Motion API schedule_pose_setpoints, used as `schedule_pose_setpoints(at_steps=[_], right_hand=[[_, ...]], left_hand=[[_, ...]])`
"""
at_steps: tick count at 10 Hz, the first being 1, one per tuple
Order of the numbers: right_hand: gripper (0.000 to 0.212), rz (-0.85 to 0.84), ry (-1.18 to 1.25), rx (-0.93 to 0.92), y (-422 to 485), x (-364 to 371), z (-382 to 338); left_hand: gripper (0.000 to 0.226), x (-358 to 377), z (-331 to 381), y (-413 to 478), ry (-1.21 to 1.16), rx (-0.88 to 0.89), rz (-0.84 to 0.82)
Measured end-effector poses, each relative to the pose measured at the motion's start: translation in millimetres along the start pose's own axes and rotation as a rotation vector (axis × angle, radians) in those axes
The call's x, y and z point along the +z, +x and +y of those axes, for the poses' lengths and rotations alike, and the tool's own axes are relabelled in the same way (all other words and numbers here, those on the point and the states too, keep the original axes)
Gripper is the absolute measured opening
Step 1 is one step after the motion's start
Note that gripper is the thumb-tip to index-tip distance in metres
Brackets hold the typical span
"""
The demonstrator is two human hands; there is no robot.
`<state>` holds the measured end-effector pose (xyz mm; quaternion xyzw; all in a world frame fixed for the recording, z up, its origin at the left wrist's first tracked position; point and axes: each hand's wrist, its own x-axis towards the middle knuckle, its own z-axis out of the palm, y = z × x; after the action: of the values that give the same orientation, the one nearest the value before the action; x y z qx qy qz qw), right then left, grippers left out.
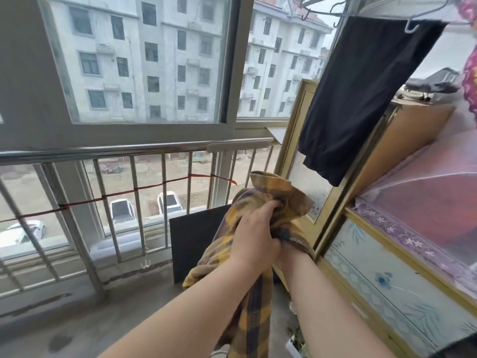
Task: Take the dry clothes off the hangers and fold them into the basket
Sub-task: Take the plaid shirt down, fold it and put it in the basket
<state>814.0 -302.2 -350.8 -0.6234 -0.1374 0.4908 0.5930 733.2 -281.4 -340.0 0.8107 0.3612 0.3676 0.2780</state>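
Observation:
A yellow and dark plaid garment (280,195) is bunched in front of me, its tail hanging down between my forearms. My left hand (254,228) grips the bunched cloth from the left. My right hand (290,250) is mostly hidden behind the cloth and my left hand, wrapped in the same garment. Up to the right a dark navy garment (361,94) hangs from a pale hanger (415,23) on the overhead rack. A pink patterned cloth (471,81) hangs at the far right edge. No basket is in view.
A metal railing (134,148) with a red cord runs along the window at left. A dark board (193,239) leans on the floor by it. Gold-framed panels (296,140) and a pink netted cover (426,192) crowd the right side.

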Motion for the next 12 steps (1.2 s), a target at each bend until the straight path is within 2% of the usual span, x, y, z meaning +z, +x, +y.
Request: schedule_pose_setpoints(at_steps=[1,2,3,4,5,6,7,8,9,10,11,12], right_hand=[[0.042,-0.002,0.128,0.089,32,-4,10],[0.036,-0.03,0.227,0.055,26,-4,18],[0.04,0.021,0.157,-0.048,25,-14,20],[0.042,0.087,0.072,-0.034,22,-22,19],[0.039,0.109,0.048,0.001,18,-24,21],[0.037,0.128,0.039,0.008,23,-26,25],[0.037,0.147,0.082,0.012,28,-23,25],[0.039,0.142,0.191,0.015,29,-14,25],[0.042,0.058,0.334,-0.012,29,-1,24],[0.036,-0.123,0.612,-0.002,22,10,22],[0.043,-0.186,0.752,0.029,20,11,24],[0.037,-0.229,0.806,0.026,22,8,22]], left_hand=[[0.042,-1,-7,10,-0.019,-0.21,-0.016],[0.02,1,-20,13,-0.189,-0.364,-0.038],[0.024,-16,-23,24,-0.911,-0.791,0.085],[0.048,-41,-45,40,-1.556,-1.079,0.324],[0.055,-54,-70,37,-1.839,-1.097,0.495],[0.053,-67,-60,32,-2.013,-1.004,0.395],[0.037,-76,-28,43,-2.062,-0.889,0.274],[0.039,-68,-7,53,-2.171,-0.797,0.251],[0.041,-38,6,42,-2.167,-0.839,0.181],[0.041,-8,5,23,-2.102,-0.999,0.227],[0.053,-1,1,16,-2.096,-1.093,0.304],[0.055,-5,0,18,-2.06,-1.106,0.326]])
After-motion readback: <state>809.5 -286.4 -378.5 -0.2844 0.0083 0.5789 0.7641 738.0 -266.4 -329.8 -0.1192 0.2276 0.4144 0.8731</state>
